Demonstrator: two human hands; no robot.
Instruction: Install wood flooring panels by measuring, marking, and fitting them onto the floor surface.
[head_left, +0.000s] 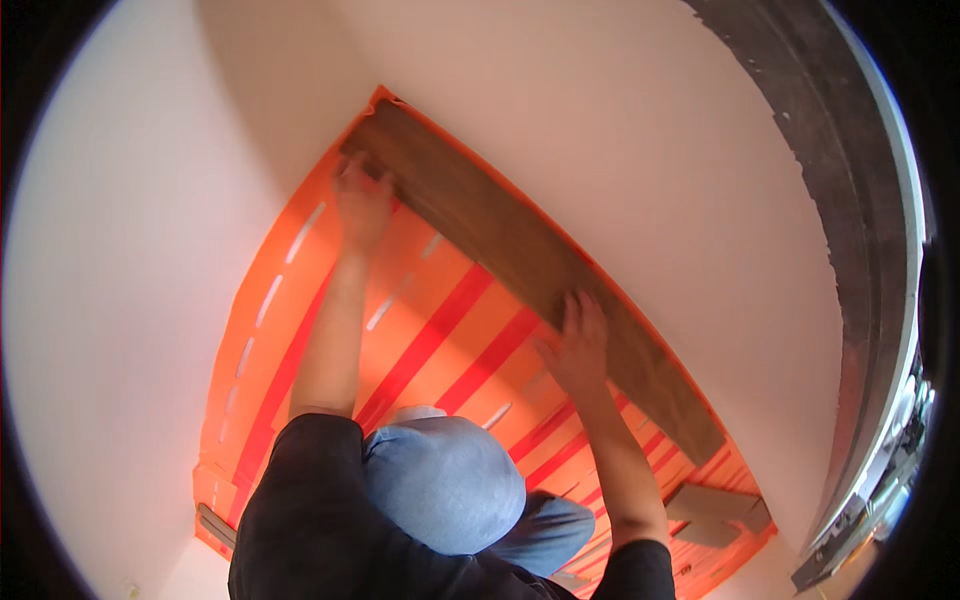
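A long brown wood-look plank (490, 240) lies diagonally along the far edge of an orange floor covering (270, 330) with red bands and pale dashes, against a white wall. My left hand (365, 195) is at the plank's upper-left end, slightly blurred, with bent fingers gripping its lower edge. My right hand (575, 345) lies farther along the same edge, its fingers apart and resting on the plank.
White walls (620, 130) border the orange covering. A brown board piece (705, 515) lies at lower right, and a narrow strip (215, 525) at lower left. A dark band (860, 200) curves down the right side, with assorted small items below it. My bent knee (445, 480) is below my hands.
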